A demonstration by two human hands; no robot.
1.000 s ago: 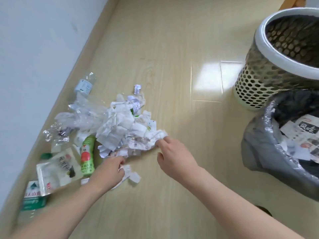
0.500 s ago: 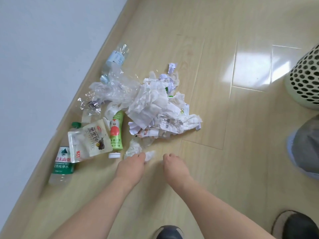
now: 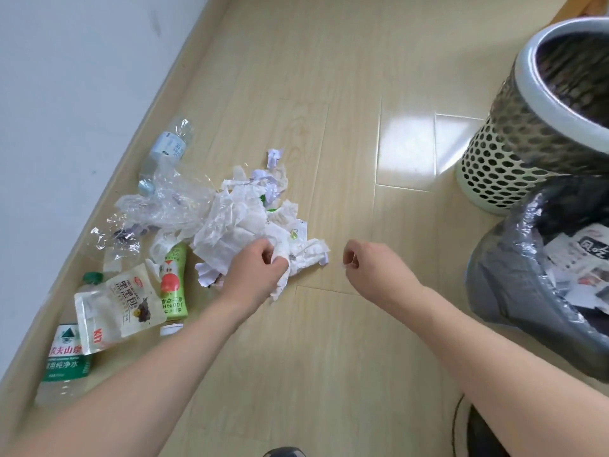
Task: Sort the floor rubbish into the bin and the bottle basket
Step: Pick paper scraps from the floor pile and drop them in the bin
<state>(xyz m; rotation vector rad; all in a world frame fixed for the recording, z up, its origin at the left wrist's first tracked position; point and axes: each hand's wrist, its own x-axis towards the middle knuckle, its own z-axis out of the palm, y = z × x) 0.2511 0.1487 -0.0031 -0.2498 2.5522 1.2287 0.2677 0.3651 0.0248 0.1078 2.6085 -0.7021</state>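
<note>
A heap of crumpled white paper point(image 3: 237, 225) lies on the wooden floor beside clear plastic wrap point(image 3: 158, 206). My left hand point(image 3: 253, 275) grips a white tissue at the heap's near edge. My right hand point(image 3: 369, 268) hovers right of the heap with curled fingers, and I see nothing in it. A small green bottle point(image 3: 173, 285), a snack pouch point(image 3: 118, 301), a green-labelled water bottle point(image 3: 66, 357) and a clear bottle point(image 3: 168, 146) lie along the wall. The perforated basket point(image 3: 494, 166) and the grey-bagged bin point(image 3: 507, 291) stand at the right.
A white bottle cap point(image 3: 171, 329) lies below the green bottle. The white wall and skirting run along the left. The bin holds printed papers. My shoes show at the bottom edge point(image 3: 285, 451). Bare floor lies between the heap and the containers.
My left hand has moved forward into the heap and closed on a tissue. My right hand has shifted right, away from the heap. The view has swung back toward the basket and bin.
</note>
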